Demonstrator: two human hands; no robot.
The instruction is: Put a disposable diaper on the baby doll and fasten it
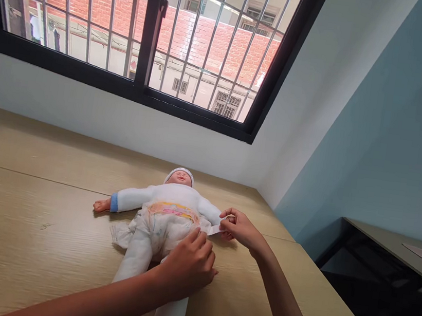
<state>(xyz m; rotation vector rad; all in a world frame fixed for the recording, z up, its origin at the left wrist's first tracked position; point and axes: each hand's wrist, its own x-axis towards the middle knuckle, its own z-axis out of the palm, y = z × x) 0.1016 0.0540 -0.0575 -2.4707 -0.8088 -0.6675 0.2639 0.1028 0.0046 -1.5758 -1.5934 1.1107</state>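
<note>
A baby doll (175,193) in a white suit and cap lies on its back on the wooden table, head toward the window. Around its hips is a white diaper (168,227) with a coloured band at the waist; one side tab spreads loose at the left. My left hand (193,259) rests at the diaper's right edge, fingers curled onto its material. In a pinch, my right hand (238,227) pulls the diaper's whitish side tab (215,229) outward, beside the doll's arm. The doll's lower legs are partly hidden by my left forearm.
The wooden table (49,230) spreads under the doll and reaches the white wall below a barred window (138,86). A seam crosses the tabletop. At the right, beyond the table's edge, stands another dark-framed desk (389,249) by a blue-grey wall.
</note>
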